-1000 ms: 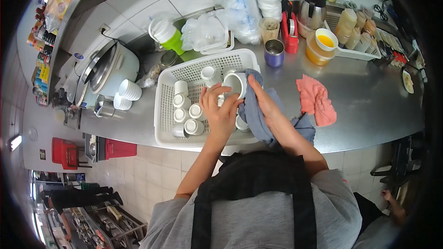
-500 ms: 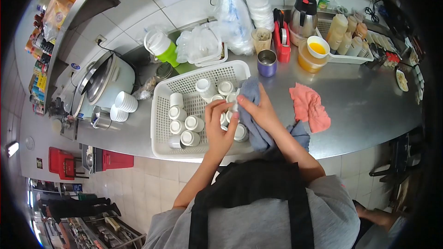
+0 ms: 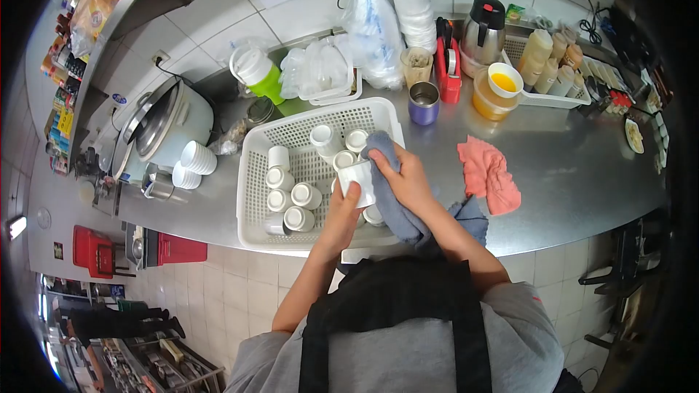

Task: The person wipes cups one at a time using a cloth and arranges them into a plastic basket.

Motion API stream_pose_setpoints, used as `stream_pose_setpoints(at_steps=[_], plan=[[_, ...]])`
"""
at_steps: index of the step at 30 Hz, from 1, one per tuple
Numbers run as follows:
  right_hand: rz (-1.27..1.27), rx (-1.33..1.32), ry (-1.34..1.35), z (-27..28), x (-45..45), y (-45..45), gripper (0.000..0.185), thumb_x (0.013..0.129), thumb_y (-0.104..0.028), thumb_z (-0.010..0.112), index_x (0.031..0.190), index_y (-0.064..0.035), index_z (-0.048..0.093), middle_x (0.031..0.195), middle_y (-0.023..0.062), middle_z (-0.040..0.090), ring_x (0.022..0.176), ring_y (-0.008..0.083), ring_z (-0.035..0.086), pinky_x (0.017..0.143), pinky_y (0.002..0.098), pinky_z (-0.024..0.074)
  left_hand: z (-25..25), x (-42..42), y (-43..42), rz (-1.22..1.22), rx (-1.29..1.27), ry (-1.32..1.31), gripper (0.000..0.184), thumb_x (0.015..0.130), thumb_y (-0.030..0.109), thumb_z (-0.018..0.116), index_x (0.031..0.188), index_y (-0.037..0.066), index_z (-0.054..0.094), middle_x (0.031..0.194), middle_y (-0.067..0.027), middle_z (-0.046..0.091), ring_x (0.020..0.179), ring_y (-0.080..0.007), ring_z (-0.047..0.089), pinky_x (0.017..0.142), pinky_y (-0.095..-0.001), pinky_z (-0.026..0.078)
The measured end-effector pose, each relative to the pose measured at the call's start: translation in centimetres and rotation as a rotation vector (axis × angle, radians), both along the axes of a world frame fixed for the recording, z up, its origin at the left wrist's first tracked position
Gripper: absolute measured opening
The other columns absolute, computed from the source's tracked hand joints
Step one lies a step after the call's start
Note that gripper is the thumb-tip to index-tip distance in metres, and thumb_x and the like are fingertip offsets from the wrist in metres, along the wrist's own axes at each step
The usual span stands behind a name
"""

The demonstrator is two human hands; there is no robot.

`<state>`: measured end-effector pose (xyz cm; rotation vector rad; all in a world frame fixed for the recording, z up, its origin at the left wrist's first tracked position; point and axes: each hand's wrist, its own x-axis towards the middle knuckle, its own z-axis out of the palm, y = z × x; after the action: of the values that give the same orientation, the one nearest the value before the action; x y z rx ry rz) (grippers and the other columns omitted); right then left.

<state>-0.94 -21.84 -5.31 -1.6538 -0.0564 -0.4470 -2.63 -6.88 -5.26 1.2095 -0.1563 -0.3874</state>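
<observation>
My left hand [image 3: 340, 220] grips a white cup [image 3: 357, 183], its thumb pressed along the side. A grey-blue cloth [image 3: 397, 200] is held in my right hand [image 3: 405, 178], and its upper end covers the right side of the cup. Both hands are above the right part of a white perforated basket [image 3: 251, 175]. In the basket stand several white cups [image 3: 306, 195], most with their bases up. My hands hide some of them. A fold of the grey-blue cloth hangs over the basket's right edge onto the counter.
A pink cloth [image 3: 489, 175] lies to the right on the steel counter [image 3: 582, 175]. Behind it stand a purple cup [image 3: 423, 104], an orange-filled tub [image 3: 491, 105] and a steel jug [image 3: 484, 29]. Stacked white cups [image 3: 198, 159] and a large cooker [image 3: 171, 120] are on the left.
The white cup has tilted and come into clearer view between my hands. My left hand has moved slightly down, its fingers now behind the cup. The cloth has shifted left across the cup.
</observation>
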Motion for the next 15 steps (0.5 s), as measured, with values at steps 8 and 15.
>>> stream_pose_setpoints(at_steps=[8,15], plan=[[-0.154,0.481,0.152,0.6,-0.8,-0.7,0.060,0.094,-0.040,0.057,0.132,0.0027,0.039,0.115,0.0140,0.057,0.106,0.0172,0.054,0.084,0.0282,0.0449,0.4,2.4,0.7,0.232,-0.075,-0.058,0.056,0.098,0.054,0.039,0.134,0.012,0.041,0.129,-0.0064,0.051,0.117,-0.0159,0.047,0.097,-0.0335,0.034],[-0.091,-0.442,-0.296,-1.5,-2.5,2.4,0.065,0.090,-0.043,0.060,0.131,0.0051,0.042,0.125,0.0186,0.053,0.124,0.0241,0.045,0.106,0.0357,0.0300,1.9,1.5,-0.5,0.117,-0.150,0.031,0.051,0.095,0.029,0.057,0.137,0.011,0.036,0.127,-0.0106,0.048,0.116,-0.0200,0.049,0.097,-0.0334,0.042]])
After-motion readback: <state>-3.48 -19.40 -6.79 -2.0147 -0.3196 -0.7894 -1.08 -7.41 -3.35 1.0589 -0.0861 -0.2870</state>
